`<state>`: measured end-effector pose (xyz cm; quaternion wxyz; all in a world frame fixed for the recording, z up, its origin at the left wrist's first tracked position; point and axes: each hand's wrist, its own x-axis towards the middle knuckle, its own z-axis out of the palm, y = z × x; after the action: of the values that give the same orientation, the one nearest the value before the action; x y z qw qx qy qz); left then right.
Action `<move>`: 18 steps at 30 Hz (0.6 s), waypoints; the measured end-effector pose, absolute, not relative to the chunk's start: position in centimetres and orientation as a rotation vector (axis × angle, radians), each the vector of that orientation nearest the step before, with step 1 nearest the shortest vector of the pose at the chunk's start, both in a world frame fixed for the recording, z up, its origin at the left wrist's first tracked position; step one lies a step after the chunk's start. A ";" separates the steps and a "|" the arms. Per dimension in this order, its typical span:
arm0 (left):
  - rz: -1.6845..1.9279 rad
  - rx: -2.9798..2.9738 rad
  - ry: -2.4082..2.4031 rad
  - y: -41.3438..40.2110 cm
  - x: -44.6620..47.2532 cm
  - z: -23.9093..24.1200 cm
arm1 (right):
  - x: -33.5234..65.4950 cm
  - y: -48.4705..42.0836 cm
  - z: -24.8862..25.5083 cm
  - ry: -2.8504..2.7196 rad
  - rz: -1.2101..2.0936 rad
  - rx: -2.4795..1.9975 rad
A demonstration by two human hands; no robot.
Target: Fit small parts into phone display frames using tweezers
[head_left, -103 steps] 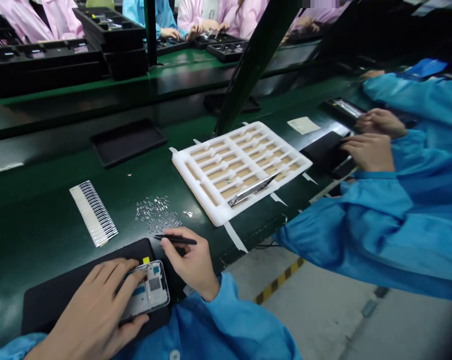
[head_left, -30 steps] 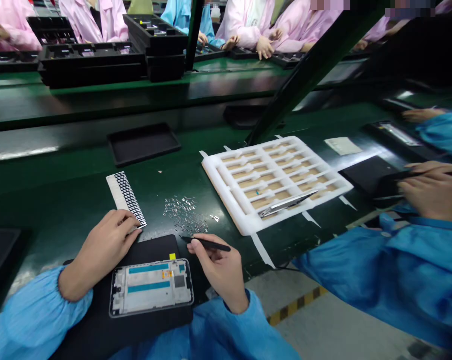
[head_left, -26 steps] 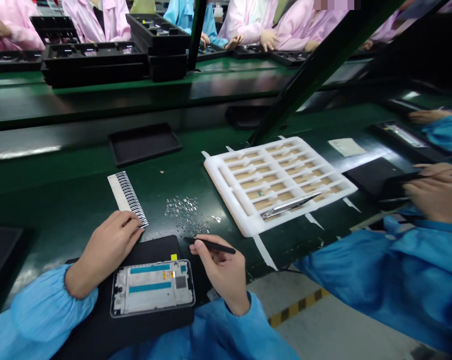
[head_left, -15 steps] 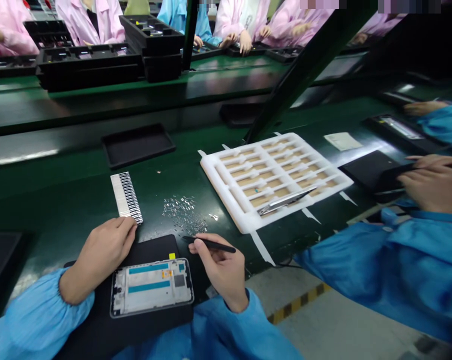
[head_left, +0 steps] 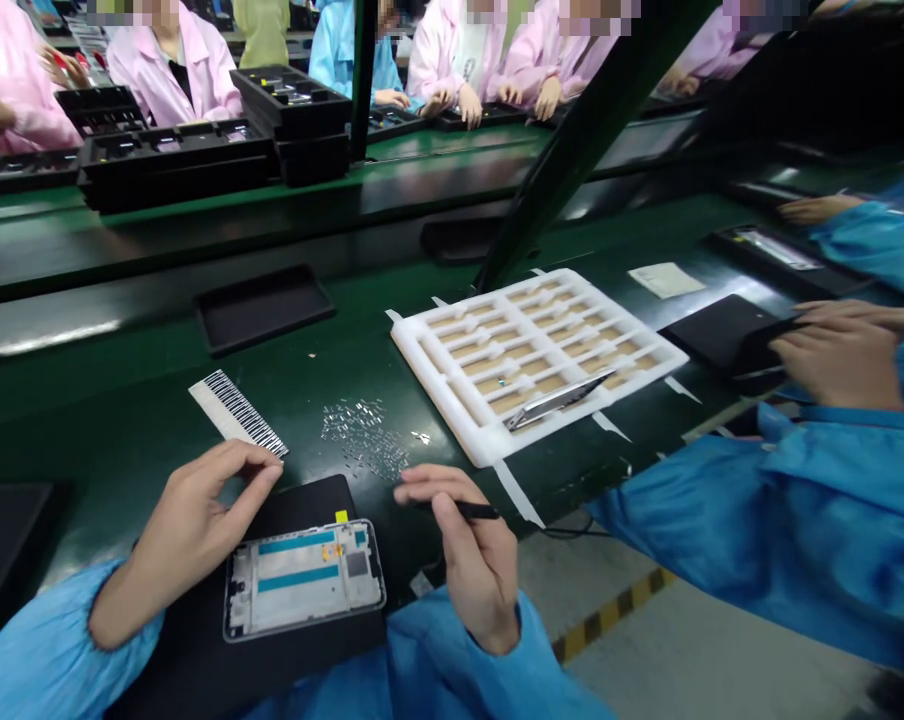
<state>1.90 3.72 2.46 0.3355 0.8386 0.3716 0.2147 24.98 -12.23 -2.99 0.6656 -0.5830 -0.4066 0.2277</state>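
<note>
My left hand (head_left: 197, 520) has thumb and index finger pinched together at the near end of a white strip (head_left: 234, 415) lined with dark, narrow pieces. In my right hand (head_left: 467, 545) is a slim black tool, apparently tweezers (head_left: 478, 510), lying across the palm, its tip hidden by the fingers. Between and beyond my hands, many tiny shiny metal pieces (head_left: 362, 435) are scattered on the green bench. Below them lies a phone frame (head_left: 306, 580) with blue strips and a yellow tab, resting on a black pad (head_left: 313, 500).
A white foam tray (head_left: 478, 445) with slots stands to the right, a phone-like part (head_left: 557, 400) leaning across it. An empty black tray (head_left: 264, 310) lies farther back. A co-worker's hands (head_left: 842, 350) are at the right. A dark post (head_left: 572, 160) slants over the bench.
The strip has turned, its far end swinging left. My right hand has shifted right and drawn back from the scattered pieces, with the tool tilted differently. My left fingers have arched up more.
</note>
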 end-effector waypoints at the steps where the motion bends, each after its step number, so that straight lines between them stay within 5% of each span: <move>1: 0.559 2.029 0.966 3.2 2.2 2.4 | 24.6 -12.3 -2.3 -0.951 0.508 -1.341; 8: 0.506 1.458 0.785 -0.3 3.8 2.0 | 20.9 -11.6 -0.2 -1.142 0.630 -1.308; 18: 0.515 1.649 0.783 -1.0 3.2 2.6 | 20.4 -11.4 -0.2 -1.116 0.655 -1.312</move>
<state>3.20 -1.00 2.56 0.5828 0.7064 0.3356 0.2208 20.41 -11.41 -0.15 0.6046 -0.5671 -0.4825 0.2830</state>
